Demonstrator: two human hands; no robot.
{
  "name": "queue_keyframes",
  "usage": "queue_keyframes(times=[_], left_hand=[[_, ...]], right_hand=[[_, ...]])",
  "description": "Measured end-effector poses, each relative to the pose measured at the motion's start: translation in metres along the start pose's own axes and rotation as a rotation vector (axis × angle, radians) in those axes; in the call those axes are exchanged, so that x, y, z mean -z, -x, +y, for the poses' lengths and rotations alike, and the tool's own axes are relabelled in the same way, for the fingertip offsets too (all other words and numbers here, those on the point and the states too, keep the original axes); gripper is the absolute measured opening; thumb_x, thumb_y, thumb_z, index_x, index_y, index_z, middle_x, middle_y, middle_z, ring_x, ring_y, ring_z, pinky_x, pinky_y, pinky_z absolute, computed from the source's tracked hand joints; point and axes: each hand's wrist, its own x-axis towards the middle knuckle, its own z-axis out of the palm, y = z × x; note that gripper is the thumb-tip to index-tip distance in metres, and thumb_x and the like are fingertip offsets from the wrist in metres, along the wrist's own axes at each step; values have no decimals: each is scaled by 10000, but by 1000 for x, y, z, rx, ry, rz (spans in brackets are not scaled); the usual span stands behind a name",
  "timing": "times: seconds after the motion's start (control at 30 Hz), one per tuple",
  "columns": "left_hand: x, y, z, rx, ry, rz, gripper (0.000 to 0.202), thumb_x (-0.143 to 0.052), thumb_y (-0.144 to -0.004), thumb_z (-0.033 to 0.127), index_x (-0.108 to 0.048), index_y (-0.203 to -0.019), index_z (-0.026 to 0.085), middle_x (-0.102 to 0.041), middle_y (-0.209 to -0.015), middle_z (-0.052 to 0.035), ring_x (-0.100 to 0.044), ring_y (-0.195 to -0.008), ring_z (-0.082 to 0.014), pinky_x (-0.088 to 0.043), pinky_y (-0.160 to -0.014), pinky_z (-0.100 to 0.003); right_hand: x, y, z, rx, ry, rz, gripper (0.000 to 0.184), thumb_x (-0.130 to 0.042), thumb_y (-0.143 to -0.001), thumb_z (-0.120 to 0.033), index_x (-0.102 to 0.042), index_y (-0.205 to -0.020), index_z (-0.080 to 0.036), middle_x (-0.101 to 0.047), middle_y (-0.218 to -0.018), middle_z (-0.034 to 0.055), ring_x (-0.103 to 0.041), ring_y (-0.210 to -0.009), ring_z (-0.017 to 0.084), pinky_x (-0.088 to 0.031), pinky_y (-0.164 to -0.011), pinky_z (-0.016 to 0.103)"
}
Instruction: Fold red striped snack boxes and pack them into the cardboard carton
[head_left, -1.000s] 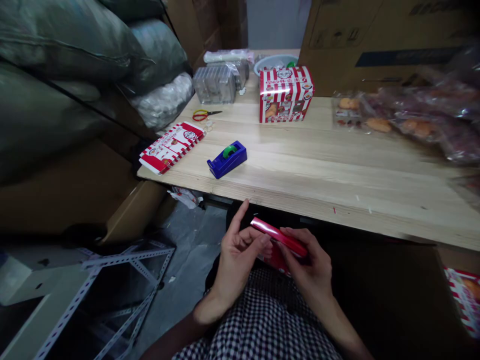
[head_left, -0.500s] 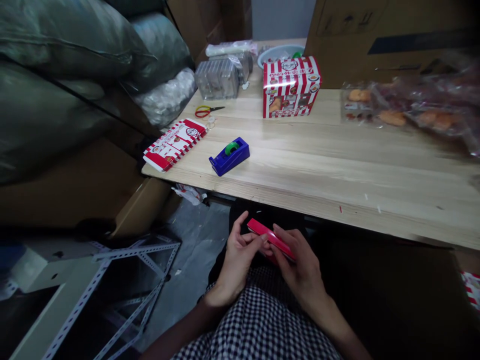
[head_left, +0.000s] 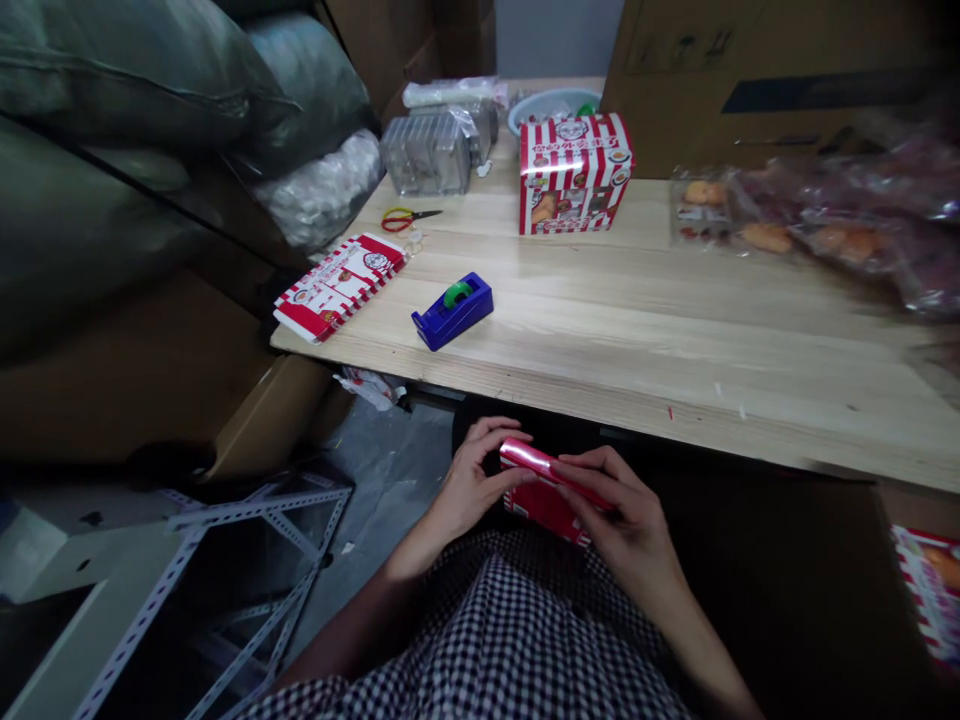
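Note:
A red printed carton (head_left: 551, 508) is held over my lap, below the table's front edge. My left hand (head_left: 480, 470) grips its left end, with the fingers over the top and the thumb on the near side. At the right end, my right hand (head_left: 619, 495) pinches the carton's red upper flap between thumb and fingers. Part of the carton is hidden behind the hands. On the table beyond lies a blue tape dispenser (head_left: 454, 312) with a green roll. To its left is a flat red-and-white striped carton (head_left: 341, 285).
Scissors (head_left: 409, 218) with yellow and red handles lie near stacked clear plastic packs (head_left: 426, 155). An upright striped box (head_left: 576, 172) stands before a light blue basin (head_left: 525, 108). Bagged toy food (head_left: 765, 237) lies at the right. A metal frame (head_left: 259, 510) is at lower left.
My left fingers have moved from the near side to over the carton's left end. The carton has turned, so its printed red face shows more. The view has shifted slightly.

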Motion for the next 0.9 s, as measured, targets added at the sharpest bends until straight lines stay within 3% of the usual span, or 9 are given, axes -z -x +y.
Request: queue_keyframes(times=[0.07,0.17,0.23,0.33,0.47,0.57,0.67,0.8,0.9], left_hand=[[-4,1,15,41,116,-137,235,-782,-797,292,-739,-1021,235,-726,-977,-46,-682,-911,-213,-545,-843,-345],[-14,11,41,-45,93,-121,215,-743,-833,249,-724,-1043,293,-746,-997,-18,-705,-893,-215,-578,-790,-341],[-20,15,50,-308,9,-81,334,-708,-849,189,-700,-1132,365,-737,-1112,-3,-699,-987,-231,-582,-866,-388],[-38,8,49,-811,-116,-214,568,-655,-842,89,-611,-1321,391,-736,-1175,-8,-683,-1089,-244,-541,-999,-446],[-87,1,44,-1180,-277,-455,646,-680,-828,67,-539,-1428,263,-727,-1231,-57,-611,-1250,-247,-447,-1131,-420],[-116,4,51,-1221,-336,-483,608,-747,-812,131,-571,-1383,246,-678,-1320,-77,-520,-1351,-289,-368,-1185,-512],[-121,3,63,-1203,-266,-403,668,-783,-777,108,-542,-1389,222,-655,-1339,-117,-555,-1310,-309,-401,-1139,-594],[-105,-11,67,-1090,-313,-188,712,-751,-787,63,-501,-1431,235,-687,-1275,-99,-652,-1186,-254,-524,-1040,-465],[-91,-20,64,-880,-431,-42,585,-721,-843,145,-557,-1394,255,-738,-1164,-57,-710,-1051,-215,-561,-958,-369]], right_hand=[[8,6,2,-85,-58,146,295,-689,-911,-290,-714,-1201,-333,-684,-1101,54,-659,-1020,225,-568,-894,397],[26,23,1,-188,-203,431,500,-759,-849,-393,-616,-1324,-333,-707,-1135,55,-675,-1025,226,-565,-927,405],[38,39,-6,-236,-319,505,516,-671,-893,-513,-578,-1356,-306,-702,-1171,79,-684,-1035,231,-574,-918,410],[53,62,-21,-288,-521,481,606,-372,-976,-664,-538,-1391,-255,-683,-1233,141,-697,-1046,253,-605,-835,426],[67,84,-35,-286,-674,634,439,-625,-933,-452,-577,-1317,-245,-690,-1250,113,-709,-1038,234,-597,-878,405],[92,106,-35,-290,-721,803,415,-777,-812,-290,-635,-1199,-243,-736,-1156,66,-727,-975,215,-607,-862,368],[140,145,-34,-293,-704,1013,462,-827,-755,-260,-655,-1184,-267,-768,-1052,30,-745,-851,183,-626,-767,304],[218,214,-25,-166,-454,1398,542,-895,-641,-202,-687,-1138,-262,-774,-977,18,-719,-696,131,-609,-640,217],[256,249,11,-118,-406,1698,564,-923,-526,-141,-687,-1026,-256,-756,-904,-9,-698,-684,123,-595,-623,205]])
